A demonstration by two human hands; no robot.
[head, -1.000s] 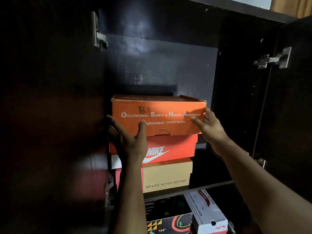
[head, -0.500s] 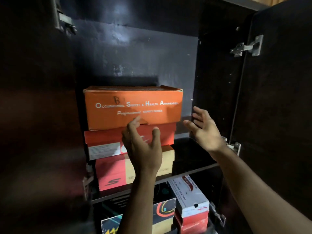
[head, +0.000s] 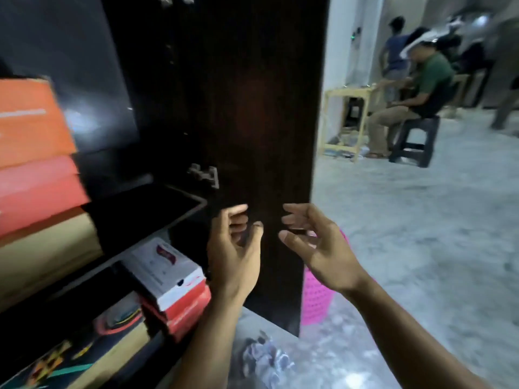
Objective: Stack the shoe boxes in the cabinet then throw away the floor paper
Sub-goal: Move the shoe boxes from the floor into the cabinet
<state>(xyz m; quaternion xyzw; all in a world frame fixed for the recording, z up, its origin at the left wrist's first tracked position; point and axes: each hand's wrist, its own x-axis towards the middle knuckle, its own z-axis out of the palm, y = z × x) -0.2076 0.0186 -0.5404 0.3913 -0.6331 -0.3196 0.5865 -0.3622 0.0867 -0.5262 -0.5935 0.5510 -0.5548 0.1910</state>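
The orange shoe box (head: pixel 31 119) tops a stack at the far left of the cabinet's upper shelf, over a red box (head: pixel 39 192) and a tan box (head: pixel 47 254). On the shelf below lie a white-and-red box (head: pixel 165 270) and a dark patterned box (head: pixel 84 352). My left hand (head: pixel 236 251) and my right hand (head: pixel 317 248) hover empty, fingers apart, in front of the open dark cabinet door (head: pixel 258 122). Crumpled paper (head: pixel 266 360) lies on the floor below my hands.
A pink perforated basket (head: pixel 317 296) stands on the floor behind the door's edge. The grey floor (head: pixel 421 234) stretches to the right. Far right, people sit and stand by a wooden table (head: pixel 348 94) and a dark stool (head: pixel 415 138).
Both hands have left the orange box and dropped down to the right. My view has swung right, from the cabinet's inside to the door and the room.
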